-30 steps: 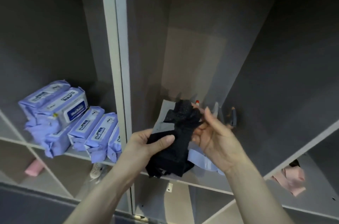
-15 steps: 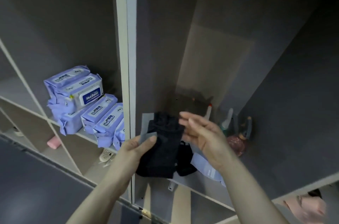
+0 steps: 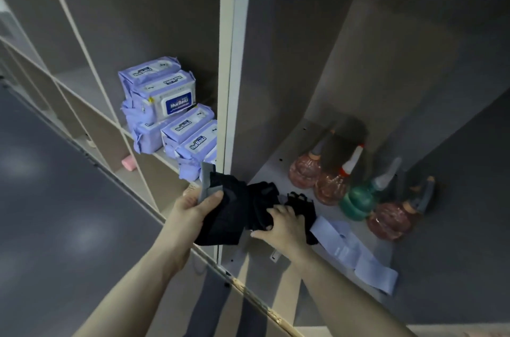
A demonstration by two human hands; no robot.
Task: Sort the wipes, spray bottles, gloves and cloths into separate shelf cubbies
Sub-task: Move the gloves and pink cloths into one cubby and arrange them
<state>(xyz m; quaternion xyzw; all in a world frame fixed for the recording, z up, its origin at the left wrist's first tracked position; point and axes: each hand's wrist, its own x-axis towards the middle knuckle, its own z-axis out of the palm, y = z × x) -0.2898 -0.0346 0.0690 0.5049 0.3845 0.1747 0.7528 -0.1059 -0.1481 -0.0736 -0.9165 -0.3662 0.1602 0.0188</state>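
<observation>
At the front edge of the right cubby, the left hand [image 3: 197, 205] grips a black glove [image 3: 223, 216] together with a grey card [image 3: 207, 182], thumb laid across the card's lower end. The glove hangs from this hand over the shelf's front edge [image 3: 242, 285], just in front of the white divider [image 3: 233, 60]. The right hand [image 3: 283, 223] lies knuckles up on a second bunch of black gloves [image 3: 263, 202] resting on the shelf floor [image 3: 278, 171]; its fingers curl over the fabric and its thumb tucks under the near edge, so it holds that bunch. A further glove piece [image 3: 299, 200] shows just beyond its fingertips. A pale paper strip [image 3: 350, 251] runs from beside the right wrist along the shelf floor toward the right and near edge.

Behind the gloves, in the same cubby, four spray bottles stand upright in a diagonal row: a pink one [image 3: 305, 171] at the back, a second pink one with a white and red nozzle [image 3: 331, 187], a green one [image 3: 358, 202], and a third pink one [image 3: 392, 219] nearest the right wall. Neighbouring bottles touch or nearly touch.

In the cubby left of the divider, purple wipe packs [image 3: 165, 110] are stacked, some flat, some on edge, reaching the shelf's front. One level lower, to the left, a small pink item [image 3: 129, 165] lies in a cubby; what it is cannot be told.
</observation>
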